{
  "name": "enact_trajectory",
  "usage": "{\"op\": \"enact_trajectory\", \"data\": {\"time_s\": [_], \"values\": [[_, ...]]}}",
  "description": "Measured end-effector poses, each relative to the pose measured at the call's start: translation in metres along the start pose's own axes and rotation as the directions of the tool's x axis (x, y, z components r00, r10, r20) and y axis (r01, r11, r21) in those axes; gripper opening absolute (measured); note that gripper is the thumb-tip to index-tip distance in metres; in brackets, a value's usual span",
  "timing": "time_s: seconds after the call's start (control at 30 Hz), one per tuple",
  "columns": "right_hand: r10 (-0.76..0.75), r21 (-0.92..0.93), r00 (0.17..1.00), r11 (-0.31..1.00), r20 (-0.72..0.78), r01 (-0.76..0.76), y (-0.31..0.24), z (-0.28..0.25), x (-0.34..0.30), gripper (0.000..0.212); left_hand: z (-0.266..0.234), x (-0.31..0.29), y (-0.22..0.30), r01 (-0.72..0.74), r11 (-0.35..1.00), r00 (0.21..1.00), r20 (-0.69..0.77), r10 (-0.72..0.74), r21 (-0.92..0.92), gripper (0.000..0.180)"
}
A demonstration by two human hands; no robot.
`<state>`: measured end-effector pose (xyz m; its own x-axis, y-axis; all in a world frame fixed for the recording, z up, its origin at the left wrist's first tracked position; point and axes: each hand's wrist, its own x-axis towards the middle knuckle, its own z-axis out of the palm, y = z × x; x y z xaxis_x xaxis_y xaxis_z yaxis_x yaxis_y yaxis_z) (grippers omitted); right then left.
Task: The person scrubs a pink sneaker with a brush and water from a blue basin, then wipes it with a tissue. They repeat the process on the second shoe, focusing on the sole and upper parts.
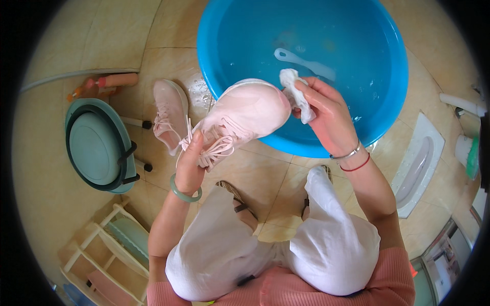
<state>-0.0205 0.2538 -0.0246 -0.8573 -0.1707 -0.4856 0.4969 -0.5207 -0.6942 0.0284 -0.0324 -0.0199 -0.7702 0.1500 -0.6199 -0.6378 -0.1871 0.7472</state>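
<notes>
Grips a pale pink fabric lace-up sneaker point(258, 104) with the left hand point(190, 166), clamped around the end near the ankle opening, with the thumb beside the loosely tied pink laces point(219, 146). Holds it up and to the right of that hand, with the toe pointing toward the right hand point(329, 112), aloft over the near-left rim of a large round bright-blue plastic basin point(395, 97). Pinches a crumpled white cloth point(296, 94) between thumb and fingers of the right hand, right at the sneaker's toe; cannot tell how firmly pressed there.

Has a white plastic handle point(306, 64) with a hole at one end in the basin's water, just beyond the cloth. Has a second pale pink lace-up sneaker point(171, 104) on the beige tiled floor point(273, 178), left of the held one and near the basin. Wears a pale green rigid bangle point(185, 195) on the left wrist, a silver-coloured bracelet point(352, 151) and a thin red cord point(357, 166) on the right. Has, farther left, a round grey-green plastic object point(94, 148) with a dark ring and black-tipped legs, and, well to the right, a white oblong floor fixture point(421, 166).
</notes>
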Motion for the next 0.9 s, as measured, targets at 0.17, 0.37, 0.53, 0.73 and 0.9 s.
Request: {"op": "enact_trajectory", "data": {"time_s": [0.17,0.37,0.53,0.73,0.9], "values": [[-0.121,-0.061,0.993,0.991,0.012,0.122,0.001,0.012,-0.020,0.026,0.004,-0.001,0.001,0.019,0.999,0.999,-0.037,-0.021,-0.046,0.053],[-0.329,-0.144,0.944,0.936,-0.028,0.321,0.019,0.024,-0.023,0.024,0.010,0.001,-0.001,0.054,0.999,0.994,-0.098,-0.053,0.006,0.049],[-0.253,-0.105,0.965,0.964,-0.074,0.245,0.020,0.033,-0.008,0.024,0.017,0.004,0.000,0.010,0.999,0.994,-0.109,-0.016,-0.053,0.048],[-0.059,-0.029,0.995,0.998,-0.076,0.056,0.016,0.021,-0.001,0.023,0.008,0.005,0.004,0.030,0.999,0.999,-0.034,-0.031,-0.016,0.046],[-0.178,0.007,0.982,0.984,-0.065,0.179,0.010,0.015,-0.016,0.027,0.009,0.001,0.005,0.034,0.999,0.997,-0.072,-0.036,-0.028,0.045]]}}
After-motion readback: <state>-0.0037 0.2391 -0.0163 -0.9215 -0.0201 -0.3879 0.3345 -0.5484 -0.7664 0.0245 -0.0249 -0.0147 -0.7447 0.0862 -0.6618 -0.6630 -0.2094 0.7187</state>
